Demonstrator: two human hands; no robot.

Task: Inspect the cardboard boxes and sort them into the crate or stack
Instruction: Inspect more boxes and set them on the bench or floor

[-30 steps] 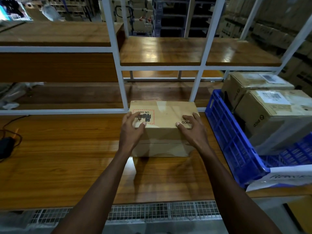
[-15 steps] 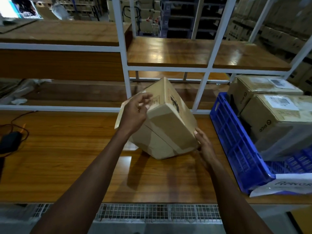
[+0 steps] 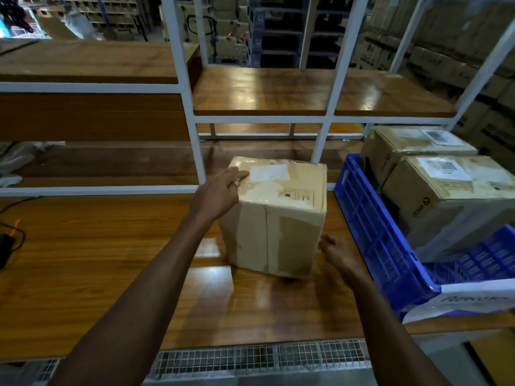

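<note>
A tan cardboard box [image 3: 278, 227] stands on end on the wooden table [image 3: 97, 246], with a white label and printed marks on its top face. My left hand [image 3: 217, 196] grips its top left edge, fingers lying over the top. My right hand [image 3: 337, 254] is low beside the box's bottom right corner, fingers loosely curled, holding nothing; whether it touches the box is unclear. To the right is a blue plastic crate [image 3: 370, 240] holding two similar boxes, a near one [image 3: 446, 196] and a far one [image 3: 404, 146].
White metal shelf posts [image 3: 192, 129] rise right behind the box, with wooden shelves above. A black device with cables [image 3: 4, 252] lies at the table's left edge. A white paper sheet [image 3: 471, 299] hangs on the crate's near corner. Wire mesh [image 3: 250, 355] runs along the front edge.
The box went from lying flat, through a tilt, to standing on end. My left hand moved to its top edge; my right hand dropped to its lower right corner.
</note>
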